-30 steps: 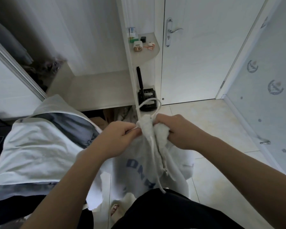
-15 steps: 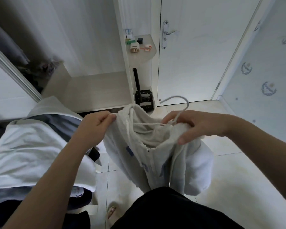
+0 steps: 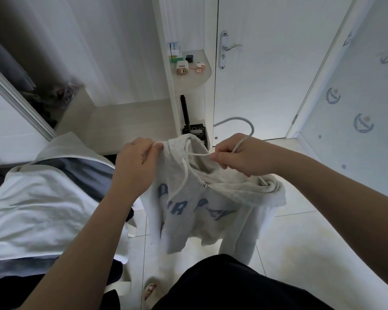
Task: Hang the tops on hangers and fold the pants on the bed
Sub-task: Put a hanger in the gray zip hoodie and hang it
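The grey hoodie [image 3: 202, 204] is held up over the tiled floor [image 3: 300, 242], probably so that its body and sleeves hang free while the hanger [image 3: 251, 128] is worked into the shoulders. One shoulder edge is pinched and drawn outward by the curled fingers of the left hand [image 3: 137, 159]. The hanger's neck is gripped at the collar by the right hand [image 3: 240, 157], with the hook standing clear above the knuckles, seemingly for a rail.
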`<action>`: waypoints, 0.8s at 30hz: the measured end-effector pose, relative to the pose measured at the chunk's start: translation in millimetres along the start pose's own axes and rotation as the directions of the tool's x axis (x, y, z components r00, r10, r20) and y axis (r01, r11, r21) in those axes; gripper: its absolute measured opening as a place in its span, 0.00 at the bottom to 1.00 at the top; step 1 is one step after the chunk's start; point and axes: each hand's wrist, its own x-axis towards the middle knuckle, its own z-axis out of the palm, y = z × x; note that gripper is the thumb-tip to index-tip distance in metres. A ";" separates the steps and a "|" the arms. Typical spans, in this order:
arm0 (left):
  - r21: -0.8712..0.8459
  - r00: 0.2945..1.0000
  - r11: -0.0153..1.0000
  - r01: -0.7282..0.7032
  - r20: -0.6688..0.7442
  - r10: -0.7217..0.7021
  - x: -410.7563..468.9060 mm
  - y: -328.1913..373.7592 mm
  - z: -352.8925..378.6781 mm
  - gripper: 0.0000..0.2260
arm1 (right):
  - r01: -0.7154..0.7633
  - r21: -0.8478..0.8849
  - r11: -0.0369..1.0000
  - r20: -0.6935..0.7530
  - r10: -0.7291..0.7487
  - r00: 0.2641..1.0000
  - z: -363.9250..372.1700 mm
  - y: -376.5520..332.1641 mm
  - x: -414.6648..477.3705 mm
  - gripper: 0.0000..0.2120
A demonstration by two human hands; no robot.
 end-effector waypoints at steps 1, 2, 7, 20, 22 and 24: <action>-0.001 0.999 0.999 -0.032 0.001 0.032 0.2 0.4 -0.7 0.16 | 0.008 0.025 1.000 -0.020 -0.007 1.000 0.2 -2.1 2.4 0.21; 0.012 0.996 0.996 -0.083 0.030 0.083 -0.2 2.1 -0.9 0.16 | 0.017 0.051 0.999 -0.046 -0.014 0.999 0.3 -4.7 6.1 0.21; 0.198 0.953 0.939 -0.282 0.172 0.250 -0.2 6.8 13.1 0.24 | 0.080 0.128 0.989 -0.105 -0.066 0.992 3.5 -13.1 30.5 0.16; 0.158 0.996 0.984 -0.087 -0.022 0.092 15.4 -32.7 4.8 0.18 | 0.098 -0.461 0.882 -0.134 -0.178 0.975 -4.4 107.2 10.9 0.22; 0.139 0.995 0.986 -0.093 -0.017 0.096 17.4 -34.4 5.3 0.18 | 0.105 -0.502 0.858 -0.157 -0.210 0.965 -6.3 115.2 11.0 0.17; 0.138 0.994 0.985 -0.103 -0.018 0.106 17.8 -37.5 3.9 0.17 | 0.133 -0.458 0.879 -0.119 -0.208 0.971 -8.6 119.4 8.0 0.22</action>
